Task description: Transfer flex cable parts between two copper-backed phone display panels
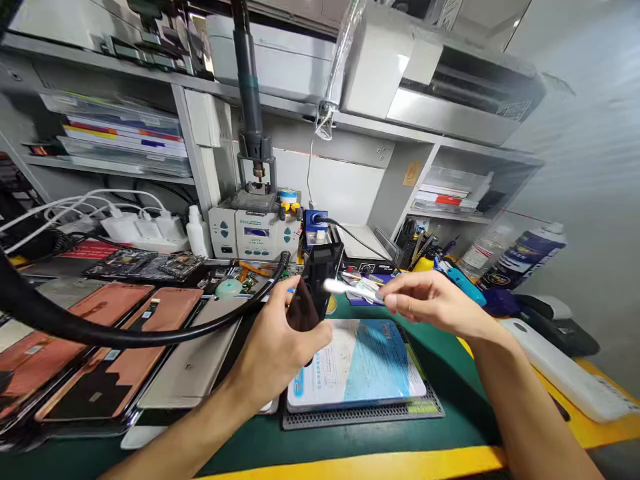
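Note:
My left hand (283,340) is closed around the edges of a dark, glossy phone-like panel (303,308), held tilted above the work surface. Just behind the panel rises a black angular holder (323,263); I cannot tell whether they touch. Between thumb and fingers, my right hand (425,300) pinches a white swab-like stick (350,289). Its rounded white tip points left toward the panel and the holder, apart from my left hand. Below both hands lies a white and blue printed box (360,367) on a grey perforated mat (365,417).
Phone screens and shells (165,320) lie in rows at the left. A thick black hose (165,337) arches across them. Behind stands a grey soldering station (255,233) beside a white bottle (197,233). Spray cans (523,257) and a long white case (565,373) are at right.

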`<state>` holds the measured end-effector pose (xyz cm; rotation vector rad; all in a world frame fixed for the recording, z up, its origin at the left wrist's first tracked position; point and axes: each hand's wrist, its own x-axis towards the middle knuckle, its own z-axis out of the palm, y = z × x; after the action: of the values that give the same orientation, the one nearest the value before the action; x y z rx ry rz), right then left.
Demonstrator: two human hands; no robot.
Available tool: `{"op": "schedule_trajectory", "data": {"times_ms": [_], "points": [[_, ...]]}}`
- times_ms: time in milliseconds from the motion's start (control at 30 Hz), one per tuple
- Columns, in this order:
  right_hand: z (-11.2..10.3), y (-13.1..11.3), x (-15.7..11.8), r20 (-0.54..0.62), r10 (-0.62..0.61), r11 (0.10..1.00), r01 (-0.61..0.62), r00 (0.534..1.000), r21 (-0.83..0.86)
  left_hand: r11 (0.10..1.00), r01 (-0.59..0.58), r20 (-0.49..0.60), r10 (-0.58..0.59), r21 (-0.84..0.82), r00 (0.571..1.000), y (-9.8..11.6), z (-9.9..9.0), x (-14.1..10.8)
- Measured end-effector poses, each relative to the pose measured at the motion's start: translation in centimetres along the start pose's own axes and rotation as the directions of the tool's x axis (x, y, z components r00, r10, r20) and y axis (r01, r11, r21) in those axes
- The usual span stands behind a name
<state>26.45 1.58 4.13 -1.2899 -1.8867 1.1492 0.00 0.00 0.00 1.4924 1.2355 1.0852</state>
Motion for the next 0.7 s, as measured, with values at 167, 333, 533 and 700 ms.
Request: {"op": "schedule_trajectory", "data": {"times_ms": [167, 333, 533, 700], "points": [[0.25, -0.26, -0.02, 0.032, 0.006, 1.000, -0.006, 0.999, -0.009, 0.993, -0.081, -0.042, 0.085, 0.086, 0.995, -0.69, 0.04, -0.05], [-0.15, 0.04, 0.22, -0.236, -0.043, 0.999, 0.039, 0.971, -0.019, 0.983, -0.124, -0.096, 0.138, 0.137, 0.986, -0.39, 0.09, -0.05], [0.19, -0.21, 0.12, -0.204, -0.034, 0.999, 0.035, 0.978, 0.001, 0.981, -0.106, -0.110, 0.125, 0.165, 0.986, -0.66, 0.07, 0.19], [0.59, -0.45, -0.07, 0.108, 0.053, 0.998, -0.056, 0.993, 0.026, 0.969, -0.129, -0.124, 0.158, 0.212, 0.980, -1.08, 0.13, 0.06]]}}
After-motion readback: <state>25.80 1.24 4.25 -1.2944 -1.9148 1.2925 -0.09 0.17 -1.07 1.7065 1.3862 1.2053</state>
